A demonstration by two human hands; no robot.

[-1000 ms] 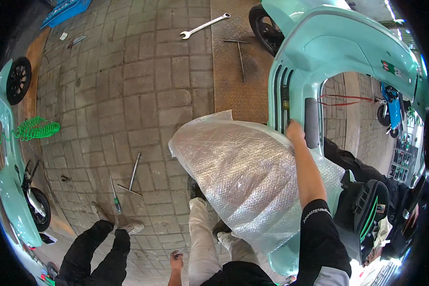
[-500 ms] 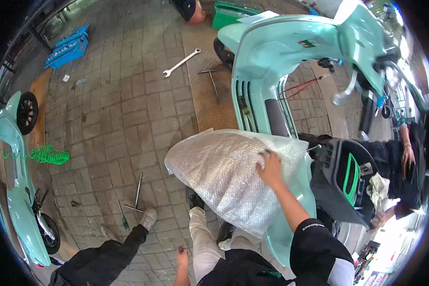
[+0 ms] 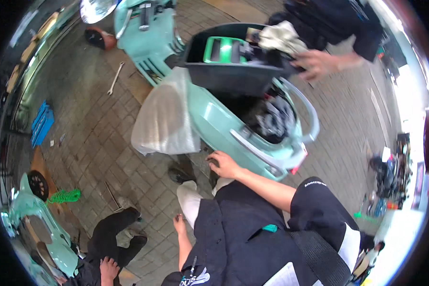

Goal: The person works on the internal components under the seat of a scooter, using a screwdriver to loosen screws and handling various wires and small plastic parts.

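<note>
A mint-green scooter (image 3: 216, 117) stands in front of me, its seat opening exposed. A sheet of bubble wrap (image 3: 164, 121) drapes over its left side and hangs toward the floor. My right hand (image 3: 222, 164) is off the wrap, beside the scooter's rear side panel, empty with its fingers loosely bent and apart. Low beside my leg hangs my left hand (image 3: 179, 225), fingers loosely curled and apart, with nothing visible in it. Above the seat opening a dark storage bin (image 3: 233, 74) holds a green-framed object (image 3: 224, 50) and a pale cloth (image 3: 283, 38). A co-worker's hand (image 3: 314, 64) is at its right end, blurred.
A wrench (image 3: 116, 78) lies on the brick floor beyond the wrap. Farther left are a blue toolbox (image 3: 43, 125), a second mint-green scooter (image 3: 50, 229) and a coiled green hose (image 3: 66, 196). Another person in dark clothes (image 3: 112, 229) is low at left. Parts clutter (image 3: 393, 171) lines the right.
My right hand has left the bubble wrap and moved down beside the scooter. The view has swung toward the scooter's rear. The storage bin now shows over the seat opening, with the co-worker's hand beside it.
</note>
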